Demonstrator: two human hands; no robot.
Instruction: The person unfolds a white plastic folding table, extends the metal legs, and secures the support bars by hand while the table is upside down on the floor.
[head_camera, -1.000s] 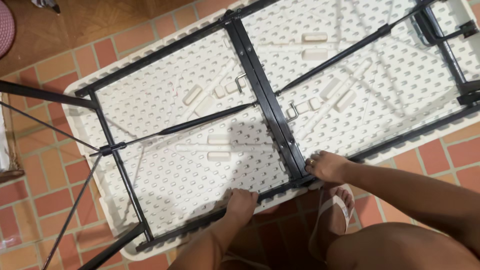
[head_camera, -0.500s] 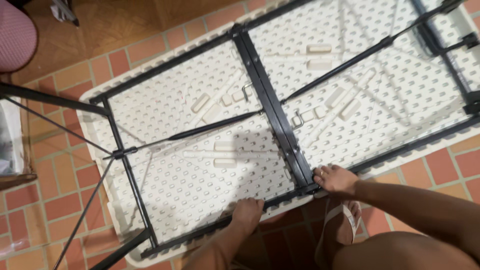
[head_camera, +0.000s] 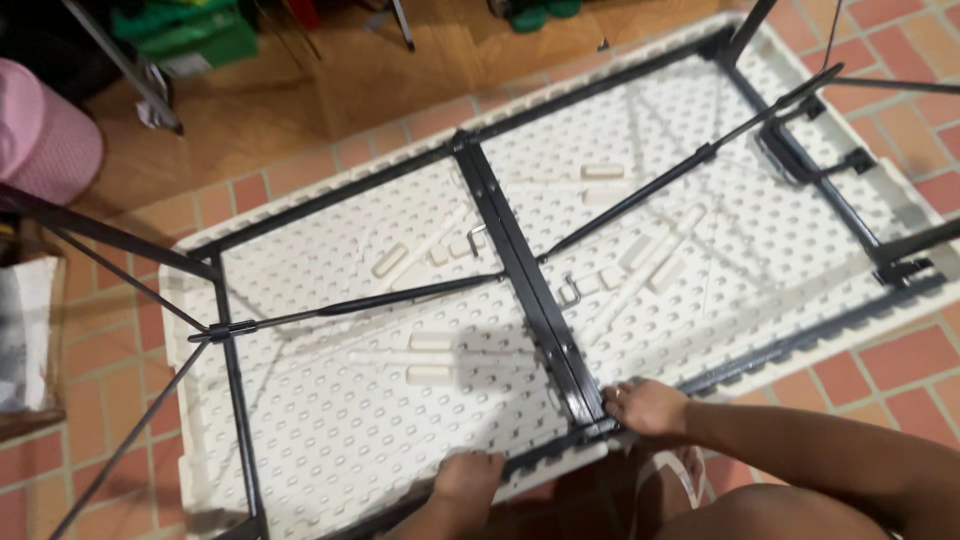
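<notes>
Only hands (head_camera: 560, 445) on upturned table (head_camera: 330, 440)

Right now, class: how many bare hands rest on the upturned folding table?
2. The left hand grips the near edge of the table; the right hand rests by the black centre hinge. No others show.

Bright even indoor light, soft shadows, slight motion blur
</notes>
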